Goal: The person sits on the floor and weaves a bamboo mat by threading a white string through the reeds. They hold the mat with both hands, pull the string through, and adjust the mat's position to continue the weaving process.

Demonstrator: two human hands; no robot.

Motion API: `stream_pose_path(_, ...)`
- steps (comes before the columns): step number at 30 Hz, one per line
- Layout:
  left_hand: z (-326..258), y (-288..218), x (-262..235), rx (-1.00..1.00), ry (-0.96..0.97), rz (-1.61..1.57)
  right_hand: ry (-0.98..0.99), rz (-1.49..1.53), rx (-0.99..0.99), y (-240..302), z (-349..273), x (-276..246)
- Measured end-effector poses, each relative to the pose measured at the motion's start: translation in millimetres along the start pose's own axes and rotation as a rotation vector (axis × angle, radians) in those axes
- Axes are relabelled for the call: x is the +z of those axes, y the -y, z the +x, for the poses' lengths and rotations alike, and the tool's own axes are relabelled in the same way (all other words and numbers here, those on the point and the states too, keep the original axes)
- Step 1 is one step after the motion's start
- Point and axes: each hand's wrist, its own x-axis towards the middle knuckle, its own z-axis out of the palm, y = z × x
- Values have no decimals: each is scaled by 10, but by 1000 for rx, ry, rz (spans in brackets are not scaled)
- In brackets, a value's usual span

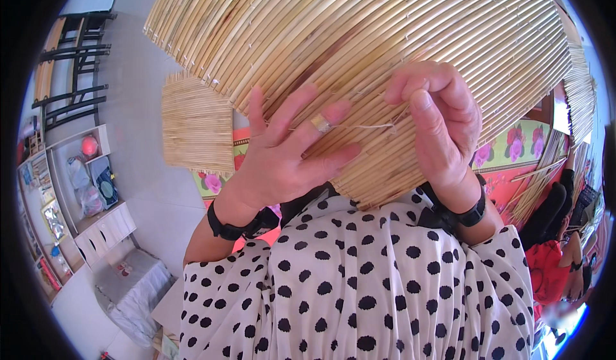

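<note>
Holds left hand (289, 158) spread open over reed mat (359, 45), before torso; curls right hand (446, 119) by white string (372, 126), can't tell if pinching. Mat-wise: looks light, stiff along stalks, probably bendable across; grip several together.

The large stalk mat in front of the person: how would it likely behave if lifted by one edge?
The large stalk mat would probably flex across its stalks, which lie bound side by side, yet stay fairly stiff along them. It is likely light for its size, as the stalks look slim and dry.
</note>
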Motion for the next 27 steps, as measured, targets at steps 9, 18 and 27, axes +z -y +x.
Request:
stream_pose_path(9,40,-60,70,-28,56,21,-17,31,4,3,-29,-41)
stream_pose_path(18,71,-177,25,-375,7,-53,4,23,-29,-17,-14,-72)
stream_pose_path(27,182,-206,59,-369,25,33,42,-68,-119,-45,-20,-130)
